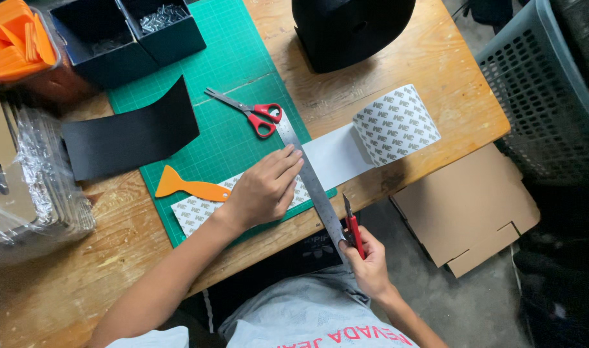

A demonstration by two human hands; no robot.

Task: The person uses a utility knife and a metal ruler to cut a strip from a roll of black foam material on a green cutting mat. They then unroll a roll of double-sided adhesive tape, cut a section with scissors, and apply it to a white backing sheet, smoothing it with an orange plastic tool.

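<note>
The left hand [263, 188] lies flat, fingers spread, pinning a steel ruler [310, 183] across the printed tape sheet [198, 209] on the green cutting mat [233, 67]. The right hand [368, 261] is closed around a red utility knife [351, 225] at the ruler's near end — off the table [436, 58] edge. The strip looks uncut, joined to its roll [397, 122]. Scissors [252, 113], an orange scraper [188, 187] and a black sheet [130, 132] lie nearby — none on the ruler's line.

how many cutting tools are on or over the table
2. The red-handled scissors lie on the green cutting mat, above the steel ruler. The red utility knife is in the right hand at the ruler's near end. More may be hidden in the dark bins.
</note>
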